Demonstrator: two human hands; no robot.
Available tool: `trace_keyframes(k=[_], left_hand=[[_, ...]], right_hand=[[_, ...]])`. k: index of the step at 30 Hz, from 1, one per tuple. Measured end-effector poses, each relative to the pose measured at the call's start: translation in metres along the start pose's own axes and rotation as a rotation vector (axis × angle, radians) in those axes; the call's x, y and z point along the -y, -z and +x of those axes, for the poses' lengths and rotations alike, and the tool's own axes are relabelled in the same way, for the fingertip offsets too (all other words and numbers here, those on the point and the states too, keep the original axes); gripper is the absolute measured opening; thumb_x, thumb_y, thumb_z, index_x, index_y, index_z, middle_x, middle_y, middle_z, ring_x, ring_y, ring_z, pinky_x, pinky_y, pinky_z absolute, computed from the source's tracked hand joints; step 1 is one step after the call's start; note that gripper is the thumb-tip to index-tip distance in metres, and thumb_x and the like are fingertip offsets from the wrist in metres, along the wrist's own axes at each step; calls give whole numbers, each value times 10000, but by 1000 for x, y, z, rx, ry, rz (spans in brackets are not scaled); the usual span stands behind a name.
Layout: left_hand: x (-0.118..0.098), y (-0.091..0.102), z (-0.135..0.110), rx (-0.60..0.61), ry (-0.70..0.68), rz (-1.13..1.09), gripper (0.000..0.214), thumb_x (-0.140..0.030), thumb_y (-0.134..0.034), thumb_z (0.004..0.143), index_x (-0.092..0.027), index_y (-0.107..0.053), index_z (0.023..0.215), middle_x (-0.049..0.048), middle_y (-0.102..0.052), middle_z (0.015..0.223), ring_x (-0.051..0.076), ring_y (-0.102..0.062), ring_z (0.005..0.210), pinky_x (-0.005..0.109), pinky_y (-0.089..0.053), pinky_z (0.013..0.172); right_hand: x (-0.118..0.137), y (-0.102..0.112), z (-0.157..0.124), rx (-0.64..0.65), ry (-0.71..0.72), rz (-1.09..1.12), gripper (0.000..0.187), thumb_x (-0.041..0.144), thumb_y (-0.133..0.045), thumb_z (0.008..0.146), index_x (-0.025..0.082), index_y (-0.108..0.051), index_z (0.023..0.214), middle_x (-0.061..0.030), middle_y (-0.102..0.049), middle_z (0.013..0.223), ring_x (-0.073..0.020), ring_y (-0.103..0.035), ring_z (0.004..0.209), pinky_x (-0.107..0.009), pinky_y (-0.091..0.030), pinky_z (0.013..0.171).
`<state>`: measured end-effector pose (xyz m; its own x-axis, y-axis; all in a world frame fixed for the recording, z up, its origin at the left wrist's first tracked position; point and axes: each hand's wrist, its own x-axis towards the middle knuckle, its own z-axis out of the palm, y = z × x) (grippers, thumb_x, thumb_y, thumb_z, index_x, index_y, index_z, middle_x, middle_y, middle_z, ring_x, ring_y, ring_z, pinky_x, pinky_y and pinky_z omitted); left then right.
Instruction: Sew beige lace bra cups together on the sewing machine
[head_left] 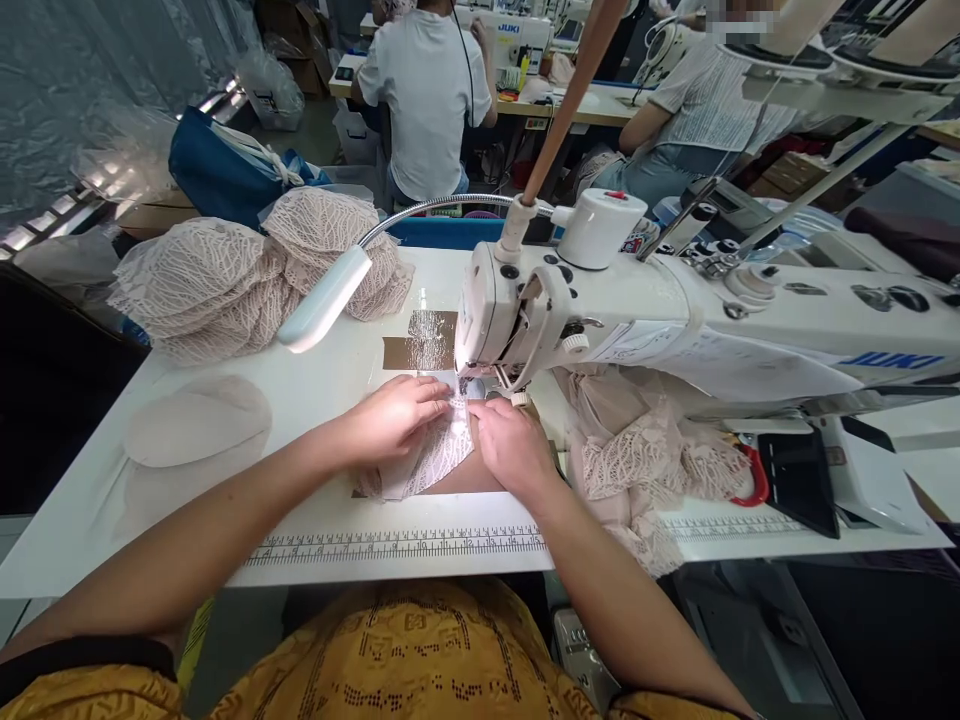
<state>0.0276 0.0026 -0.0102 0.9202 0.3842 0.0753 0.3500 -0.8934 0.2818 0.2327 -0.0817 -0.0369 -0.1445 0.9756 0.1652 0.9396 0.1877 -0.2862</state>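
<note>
A pale lace fabric piece (444, 458) lies on the machine bed, its upper end under the presser foot of a white sewing machine (484, 310). My left hand (394, 418) rests on the left side of the lace, fingers stretched toward the needle. To the right of the seam, my right hand (516, 442) is closed, with thumb and index finger pinching the fabric edge close to the foot. The fingers partly cover the stitching spot. Brown tape (401, 353) is stuck to the bed behind the foot.
Lace stacks (199, 285) stand back left, near a lamp (326, 298) on a bent neck. Sheer cut pieces (196, 420) lie left. More lace (637, 460) is bunched right, beside red-handled scissors (756, 475) and a black phone-like object (799, 480). A ruler strip (397, 545) runs along the front edge.
</note>
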Motion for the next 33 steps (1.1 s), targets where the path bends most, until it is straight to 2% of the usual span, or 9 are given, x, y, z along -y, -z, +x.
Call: trace_keyframes(k=[5,7,10,15,18,22,26,30,33], left_hand=[[-29,-8,-10,-49,39,5,296,-295,-521,901,-134,-668,1101,130,-664,1039,268,-581,934,433,-455,884],[-32,-15,-10,-72,63,40,252,-281,-479,926,-143,-686,962,115,-653,919,247,-561,843,409,-448,807],[-30,-23,-8,-134,86,64,304,-208,-395,953,-150,-653,803,95,-617,787,225,-530,764,371,-421,716],[-25,-26,-10,-203,68,-36,256,-179,-402,928,-158,-615,787,79,-613,764,212,-518,741,361,-415,710],[-25,-25,-11,-223,79,-100,235,-178,-406,913,-158,-592,771,71,-603,744,210,-507,723,351,-415,690],[-23,-26,-13,-220,87,-120,222,-173,-403,907,-162,-572,763,70,-601,750,210,-508,723,348,-415,694],[-22,-26,-13,-214,78,-117,208,-167,-405,904,-168,-555,760,75,-602,771,211,-513,735,344,-414,700],[-20,-26,-12,-219,76,-115,217,-176,-400,911,-175,-540,744,73,-596,759,211,-514,729,342,-411,686],[-20,-26,-12,-215,82,-127,229,-185,-385,921,-174,-532,746,74,-592,763,211,-510,725,344,-417,687]], right_hand=[[-1,4,1,23,-55,58,331,95,-434,885,188,-700,1059,-87,-701,961,-220,-626,901,-309,-453,798],[0,8,2,53,-59,63,326,89,-441,878,196,-702,1041,-79,-701,983,-214,-625,896,-306,-454,778],[2,18,1,119,-32,63,304,109,-444,897,192,-701,1037,-77,-695,1021,-205,-621,890,-300,-448,752],[6,43,-8,223,-3,46,299,150,-437,935,171,-675,1116,-95,-682,1067,-212,-615,932,-305,-447,769],[11,50,-17,277,58,55,318,118,-425,928,183,-660,1133,-85,-680,1054,-208,-611,937,-301,-452,775],[18,40,-31,303,156,36,381,70,-427,900,175,-611,1216,-89,-670,1032,-215,-601,950,-313,-462,799],[20,22,-43,215,129,0,380,100,-404,924,147,-578,1259,-107,-662,1019,-235,-598,947,-346,-466,823],[18,12,-45,94,79,31,346,178,-393,962,148,-575,1254,-108,-665,1051,-229,-605,937,-333,-462,807],[18,7,-42,97,107,-30,351,157,-422,937,158,-588,1247,-94,-663,983,-223,-589,863,-320,-437,741]])
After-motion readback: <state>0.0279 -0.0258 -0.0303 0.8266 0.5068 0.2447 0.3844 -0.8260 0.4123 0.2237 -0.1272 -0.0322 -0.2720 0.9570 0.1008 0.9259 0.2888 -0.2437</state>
